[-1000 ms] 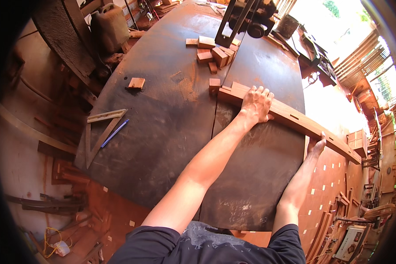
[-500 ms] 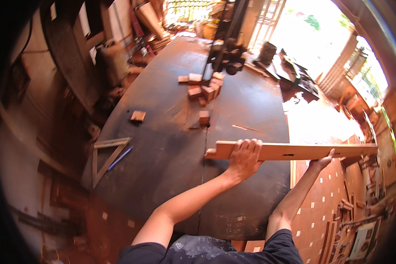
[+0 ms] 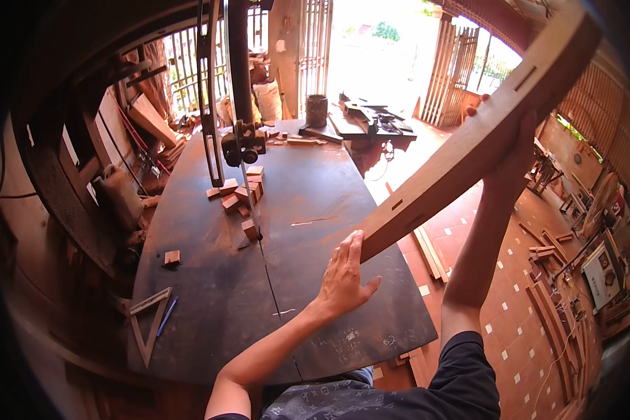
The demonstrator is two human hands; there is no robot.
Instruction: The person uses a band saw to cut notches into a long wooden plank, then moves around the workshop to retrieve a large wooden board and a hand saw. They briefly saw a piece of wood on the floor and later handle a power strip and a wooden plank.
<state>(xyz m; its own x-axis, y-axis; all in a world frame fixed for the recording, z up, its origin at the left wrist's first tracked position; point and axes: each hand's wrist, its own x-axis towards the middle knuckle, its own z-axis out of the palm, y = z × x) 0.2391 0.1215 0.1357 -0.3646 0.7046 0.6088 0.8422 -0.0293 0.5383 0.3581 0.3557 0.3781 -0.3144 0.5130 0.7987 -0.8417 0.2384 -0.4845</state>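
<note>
A long wooden beam (image 3: 462, 143) with mortise slots rises at a slant from over the right part of the dark saw table (image 3: 210, 301) to the upper right. My right hand (image 3: 516, 147) is closed around it from beneath, with fingertips showing over the far edge. At the beam's lower end is my left hand (image 3: 341, 276), fingers stretched out and thumb spread away; the fingertips meet or nearly meet the end. Left of the beam stands a bandsaw's blade guide (image 3: 243, 145), with several small wood blocks (image 3: 248, 189) around the blade.
A wooden set square (image 3: 147, 322) and a blue pen (image 3: 166, 316) lie on the table's left, near a small block (image 3: 171, 257). Beyond the table's far right corner stands another machine (image 3: 371, 119). Boards (image 3: 556, 336) lie on the tiled floor at right.
The beam has swung from nearly level to steeply slanted, its far end raised by my right hand. My left hand has gone from gripping it to open fingers at its end. The view has turned right.
</note>
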